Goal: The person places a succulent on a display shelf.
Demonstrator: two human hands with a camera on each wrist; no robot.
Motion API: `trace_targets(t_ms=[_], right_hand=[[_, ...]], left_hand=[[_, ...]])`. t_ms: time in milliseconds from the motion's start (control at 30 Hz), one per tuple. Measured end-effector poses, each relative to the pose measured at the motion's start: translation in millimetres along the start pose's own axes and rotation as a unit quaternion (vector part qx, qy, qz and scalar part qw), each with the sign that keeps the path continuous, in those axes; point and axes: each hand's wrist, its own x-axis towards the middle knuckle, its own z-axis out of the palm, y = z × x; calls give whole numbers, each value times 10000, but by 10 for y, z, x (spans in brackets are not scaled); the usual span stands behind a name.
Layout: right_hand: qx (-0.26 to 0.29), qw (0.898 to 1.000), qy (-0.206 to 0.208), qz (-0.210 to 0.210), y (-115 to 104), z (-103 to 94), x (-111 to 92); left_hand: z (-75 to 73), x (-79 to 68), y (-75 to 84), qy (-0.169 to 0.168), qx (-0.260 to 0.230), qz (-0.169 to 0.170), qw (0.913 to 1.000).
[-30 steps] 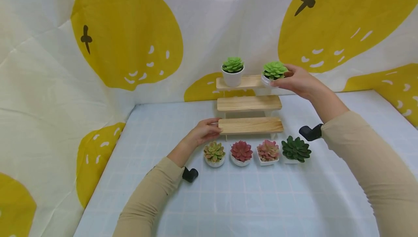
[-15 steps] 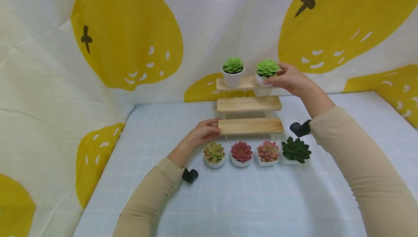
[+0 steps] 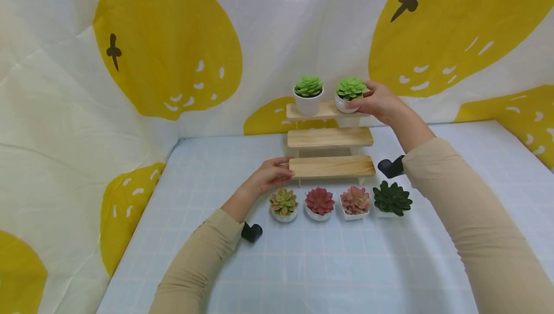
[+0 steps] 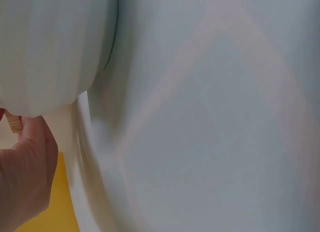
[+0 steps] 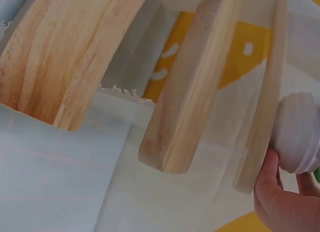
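Observation:
A three-step wooden shelf (image 3: 331,137) stands at the back of the table. My right hand (image 3: 380,104) grips a bright green succulent in a white pot (image 3: 348,95) by its right side, at the top step. In the right wrist view that white pot (image 5: 298,132) sits against the top board, with my thumb and fingers around it. Left of it on the same step stands another bright green succulent in a white pot (image 3: 308,96). My left hand (image 3: 270,175) pinches the left end of the bottom board (image 3: 332,167), which the left wrist view shows only partly.
In front of the shelf several potted succulents stand in a row: yellow-green (image 3: 283,203), dark red (image 3: 320,202), pink (image 3: 355,202) and dark green (image 3: 392,199). A white cloth with yellow fruit shapes (image 3: 277,25) hangs behind the pale blue checked tabletop (image 3: 303,266).
My right hand has moved left along the top step with the green succulent, bringing it closer to the other one there. My left hand has stayed on the bottom board.

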Motion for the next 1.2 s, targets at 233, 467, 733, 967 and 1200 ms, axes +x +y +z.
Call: trace_targets(t_ms=[233,467,733,967,1200], right_hand=[[51,9999,71,146,-11,17,26],[89,9998,27,148,-15,7,30],[209,9997,26,124,2,22,51],[132,9998,34,142,19,27,42],[217,9996,35,147,7,16,40]], left_hand=[[-1,-7,-1,18,21,13,10000],[3,-1,2,11,54,30,10000],[-5,-3,-13,38,47,6,10000],[-14,0,-20,50,84,-31,9999],[-10,-1,1,36,73,-39,10000]])
